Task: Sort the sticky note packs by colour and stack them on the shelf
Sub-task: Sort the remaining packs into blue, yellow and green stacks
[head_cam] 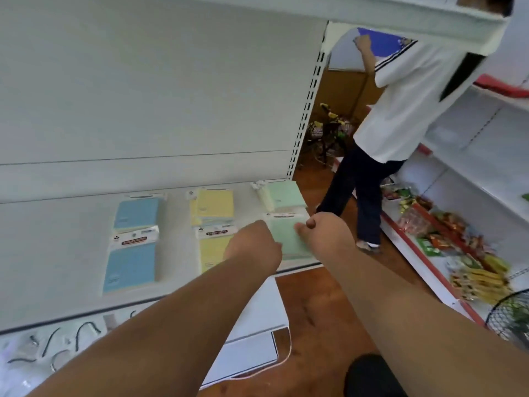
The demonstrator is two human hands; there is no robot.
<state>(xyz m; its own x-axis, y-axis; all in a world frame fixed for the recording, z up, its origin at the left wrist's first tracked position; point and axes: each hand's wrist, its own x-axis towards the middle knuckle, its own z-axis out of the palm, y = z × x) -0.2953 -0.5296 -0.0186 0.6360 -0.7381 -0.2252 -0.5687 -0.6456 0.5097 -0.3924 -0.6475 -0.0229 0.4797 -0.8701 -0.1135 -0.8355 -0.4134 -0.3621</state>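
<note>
On the white shelf lie sticky note packs in three columns: two blue stacks at the left, two yellow stacks in the middle, green stacks at the right. The far green stack lies by the upright. Both my hands hold the near green pack at the shelf's right front corner: my left hand grips its left edge, my right hand pinches its right edge. The front yellow stack is partly hidden by my left hand.
A person in a white shirt and dark trousers stands in the aisle to the right, reaching up. Snack packets fill a low red-edged shelf at the right. A lower shelf with small packaged items sits below. The floor is brown.
</note>
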